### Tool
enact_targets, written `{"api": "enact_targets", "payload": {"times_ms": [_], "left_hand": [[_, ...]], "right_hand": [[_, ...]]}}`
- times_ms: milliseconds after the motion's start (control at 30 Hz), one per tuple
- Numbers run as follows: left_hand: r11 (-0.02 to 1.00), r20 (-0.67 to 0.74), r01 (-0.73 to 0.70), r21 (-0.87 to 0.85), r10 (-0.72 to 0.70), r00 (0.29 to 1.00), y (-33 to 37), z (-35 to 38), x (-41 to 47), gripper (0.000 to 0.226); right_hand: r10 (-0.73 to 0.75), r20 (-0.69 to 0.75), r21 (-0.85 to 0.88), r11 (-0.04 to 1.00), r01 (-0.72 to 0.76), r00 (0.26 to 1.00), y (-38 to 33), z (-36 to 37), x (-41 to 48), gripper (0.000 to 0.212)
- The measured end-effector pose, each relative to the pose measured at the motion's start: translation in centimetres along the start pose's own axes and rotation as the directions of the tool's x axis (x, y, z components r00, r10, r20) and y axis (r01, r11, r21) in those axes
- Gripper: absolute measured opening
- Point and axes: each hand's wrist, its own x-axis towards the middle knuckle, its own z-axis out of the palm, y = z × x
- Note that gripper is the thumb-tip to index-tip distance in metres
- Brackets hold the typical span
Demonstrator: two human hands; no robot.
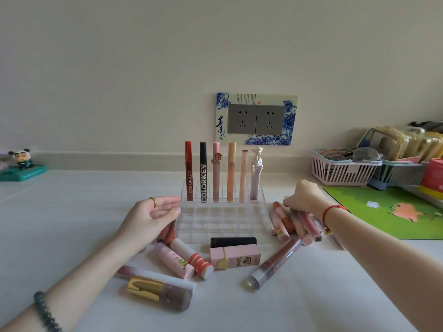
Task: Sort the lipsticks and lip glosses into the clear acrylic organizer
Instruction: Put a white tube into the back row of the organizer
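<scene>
Where 6 tubes [216,178] stand upright, 2 read COLORKEY

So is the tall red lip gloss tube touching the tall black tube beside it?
Apart. The head view shows the tall red lip gloss tube and the tall black tube standing upright side by side, with a clear gap between them.

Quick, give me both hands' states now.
Left hand: open, holding nothing, beside the acrylic organizer.
Right hand: fingers curled down on the lip gloss pile; grip cannot be told.
</scene>
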Motion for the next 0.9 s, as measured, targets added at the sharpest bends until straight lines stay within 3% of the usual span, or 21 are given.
{"api": "enact_targets", "payload": {"times_ms": [300, 700, 900], "left_hand": [[1.0, 0.004, -0.011, -0.022, 0.011, 1.0, 0.0, 0.0, 0.0, 0.024], [1.0, 0.008, -0.006, -0.01, 0.006, 1.0, -0.1, -0.1, -0.1, 0.022], [1.0, 0.011, -0.004, 0.007, 0.004, 1.0, 0.0, -0.1, -0.2, 0.021]], "right_hand": [[0.027, -0.074, 0.233, 0.973, -0.009, 0.997, 0.8, -1.9, 0.1, 0.029], [-0.005, -0.324, 0.423, 0.894, 0.149, 0.946, 1.2, -3.0, -0.6, 0.021], [0.016, -0.317, 0.509, 0.846, 0.156, 0.948, 1.1, -3.2, -1.0, 0.015]]}}
